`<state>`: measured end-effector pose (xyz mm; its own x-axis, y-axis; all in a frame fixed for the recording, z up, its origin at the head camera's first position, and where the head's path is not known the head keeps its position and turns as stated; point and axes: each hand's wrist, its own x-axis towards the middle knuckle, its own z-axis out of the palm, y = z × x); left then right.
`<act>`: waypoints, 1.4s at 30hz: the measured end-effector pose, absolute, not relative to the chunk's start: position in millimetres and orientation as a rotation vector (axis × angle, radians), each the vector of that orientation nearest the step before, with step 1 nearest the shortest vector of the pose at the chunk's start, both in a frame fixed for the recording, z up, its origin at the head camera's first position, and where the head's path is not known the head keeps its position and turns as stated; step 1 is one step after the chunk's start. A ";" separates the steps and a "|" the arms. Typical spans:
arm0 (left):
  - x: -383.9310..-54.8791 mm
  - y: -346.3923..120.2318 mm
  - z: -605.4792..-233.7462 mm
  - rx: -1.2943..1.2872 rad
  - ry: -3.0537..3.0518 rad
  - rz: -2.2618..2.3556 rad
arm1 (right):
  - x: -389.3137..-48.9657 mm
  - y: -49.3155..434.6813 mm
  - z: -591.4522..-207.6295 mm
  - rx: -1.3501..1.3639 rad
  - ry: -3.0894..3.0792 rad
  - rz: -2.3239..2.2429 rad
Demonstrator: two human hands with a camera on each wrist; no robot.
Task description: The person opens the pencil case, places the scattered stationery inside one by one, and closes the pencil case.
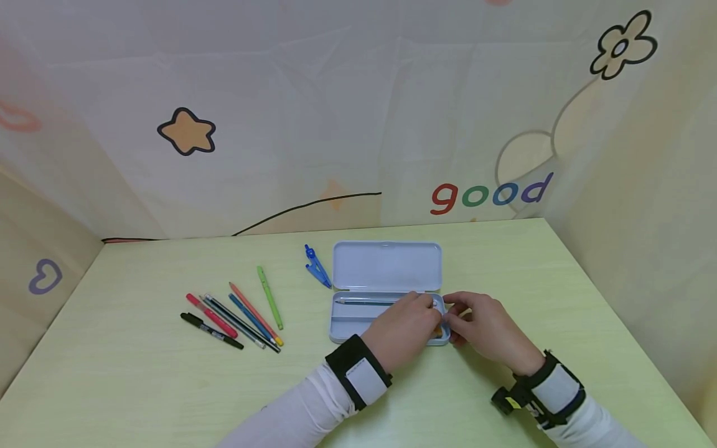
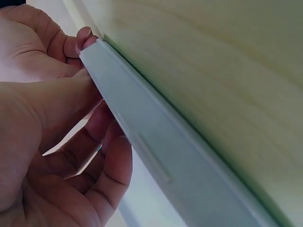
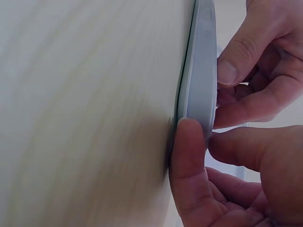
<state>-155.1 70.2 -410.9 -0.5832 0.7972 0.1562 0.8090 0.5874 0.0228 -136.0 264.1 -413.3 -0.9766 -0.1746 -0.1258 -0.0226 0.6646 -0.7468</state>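
A pale blue pencil case [image 1: 358,328] lies on the table with its lid [image 1: 386,266] raised at the back. Inside, a dark pencil [image 1: 366,302] lies along the rear compartment. My left hand [image 1: 404,325] reaches over the front wall into the right end, fingers bent down; what they touch inside is hidden. Beside it a small orange-brown piece [image 1: 437,334] partly shows. My right hand [image 1: 487,325] pinches the right end of the case between thumb and fingers. In the right wrist view, one fingertip [image 3: 189,130] of that hand presses the outer wall.
Left of the case lie a blue compass [image 1: 317,266], a green pen [image 1: 270,297], an orange pencil [image 1: 252,308], a blue pencil [image 1: 249,316], a red marker [image 1: 213,316], a black marker [image 1: 211,331] and several dark pencils [image 1: 238,320]. A printed cloth [image 1: 280,143] stands behind the table.
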 end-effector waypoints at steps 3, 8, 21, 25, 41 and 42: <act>-155.5 69.7 -411.2 -1.368 -2.676 -0.131 | -136.1 263.9 -413.4 -0.159 2.691 -1.203; -156.5 66.7 -408.2 -1.372 -2.700 -0.175 | -135.9 264.1 -414.4 -0.157 2.682 -1.217; -166.4 24.0 -377.0 -1.234 -2.788 -0.390 | -136.8 262.1 -414.2 -0.102 2.670 -1.192; -172.2 2.7 -362.5 -1.156 -2.758 -0.505 | -136.4 262.2 -413.5 -0.095 2.668 -1.184; -206.6 -65.5 -345.9 -0.971 -2.689 -0.537 | -136.2 262.7 -413.9 -0.092 2.668 -1.183; -209.1 -67.9 -347.1 -0.962 -2.702 -0.526 | -136.3 262.7 -414.1 -0.092 2.669 -1.184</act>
<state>-209.1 -67.9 -347.1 -0.7597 0.5636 0.3243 0.6441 0.7208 0.2560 -136.3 262.7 -414.1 -0.9738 -0.1453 -0.1750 0.0322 0.6737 -0.7383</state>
